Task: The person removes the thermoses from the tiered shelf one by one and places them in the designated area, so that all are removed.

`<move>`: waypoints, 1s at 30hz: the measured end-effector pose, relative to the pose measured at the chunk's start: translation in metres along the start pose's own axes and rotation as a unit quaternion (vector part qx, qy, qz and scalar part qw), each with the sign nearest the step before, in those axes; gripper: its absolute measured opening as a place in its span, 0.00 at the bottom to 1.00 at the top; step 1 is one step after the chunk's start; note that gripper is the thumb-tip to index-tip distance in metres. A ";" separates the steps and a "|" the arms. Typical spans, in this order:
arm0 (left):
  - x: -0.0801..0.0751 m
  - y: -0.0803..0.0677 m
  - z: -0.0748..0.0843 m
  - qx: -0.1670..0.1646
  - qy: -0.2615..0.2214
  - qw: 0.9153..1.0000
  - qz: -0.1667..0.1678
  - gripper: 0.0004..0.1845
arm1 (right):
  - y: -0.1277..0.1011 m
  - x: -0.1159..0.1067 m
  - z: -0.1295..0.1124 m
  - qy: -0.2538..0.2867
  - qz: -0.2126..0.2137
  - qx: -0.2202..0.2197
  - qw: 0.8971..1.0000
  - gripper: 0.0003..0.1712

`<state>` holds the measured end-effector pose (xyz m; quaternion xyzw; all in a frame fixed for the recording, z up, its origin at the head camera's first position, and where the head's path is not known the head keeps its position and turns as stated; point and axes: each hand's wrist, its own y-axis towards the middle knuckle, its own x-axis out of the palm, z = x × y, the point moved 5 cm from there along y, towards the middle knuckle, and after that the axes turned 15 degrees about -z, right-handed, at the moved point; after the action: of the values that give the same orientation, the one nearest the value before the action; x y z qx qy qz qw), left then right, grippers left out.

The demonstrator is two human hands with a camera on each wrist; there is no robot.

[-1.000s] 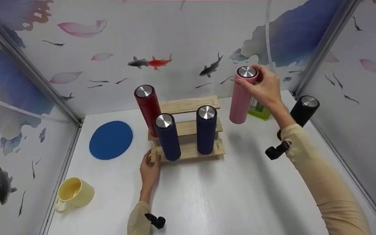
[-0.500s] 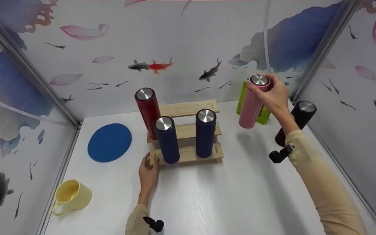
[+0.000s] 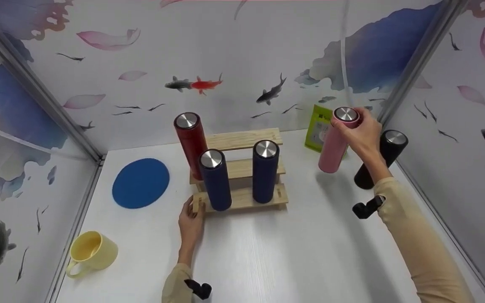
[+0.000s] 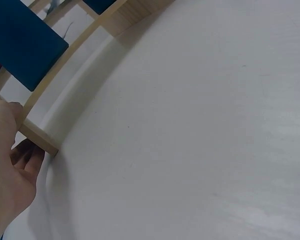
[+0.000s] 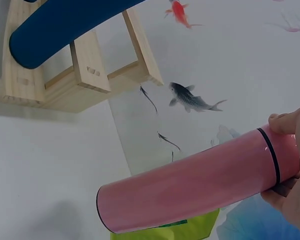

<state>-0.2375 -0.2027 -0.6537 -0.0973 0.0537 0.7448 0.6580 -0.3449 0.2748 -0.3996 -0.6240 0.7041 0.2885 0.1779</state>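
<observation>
My right hand [image 3: 365, 134] grips a pink thermos bottle [image 3: 334, 145] round its lid end, near the back right of the table. In the right wrist view the pink thermos [image 5: 190, 185] shows its whole length, with its base above the tabletop. My left hand [image 3: 191, 221] holds the left end of the lowest step of a wooden three-step rack [image 3: 242, 198]. Fingers go under that step in the left wrist view, beside the rack's end leg [image 4: 39, 139]. Two dark blue thermoses [image 3: 217, 185] [image 3: 264, 176] stand on the lowest step, and a red thermos [image 3: 192, 145] stands behind on the left.
A black thermos [image 3: 365, 179] stands right of the pink one, partly behind my right forearm. Behind the pink thermos is a green package [image 3: 316, 128] against the back wall. A blue round mat [image 3: 140, 184] and a yellow mug [image 3: 95, 251] lie on the left of the table.
My right hand has carried the pink thermos right and downward, away from the rack, uncovering part of the green package. My left hand stays on the rack.
</observation>
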 end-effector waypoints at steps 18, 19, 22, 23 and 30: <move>0.001 0.000 0.000 -0.015 -0.012 1.000 -0.003 0.30 | -0.012 0.011 0.043 -0.009 0.024 0.039 0.999 0.37; 0.001 0.000 0.000 -0.016 -0.012 1.000 -0.003 0.30 | -0.013 0.011 0.045 -0.009 0.025 0.042 0.999 0.37; 0.002 0.001 -0.002 -0.017 -0.011 1.000 -0.004 0.30 | -0.015 0.013 0.050 -0.011 0.025 0.055 0.998 0.37; 0.002 0.002 -0.002 -0.017 -0.010 1.000 -0.004 0.30 | -0.016 0.014 0.052 -0.010 0.024 0.058 0.998 0.37; 0.002 0.004 -0.001 -0.021 -0.009 1.000 -0.005 0.30 | -0.019 0.014 0.058 -0.001 0.030 0.077 0.997 0.38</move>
<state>-0.2412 -0.2016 -0.6548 -0.1048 0.0322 0.7434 0.6598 -0.3353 0.2993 -0.4563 -0.5870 0.7423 0.2390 0.2175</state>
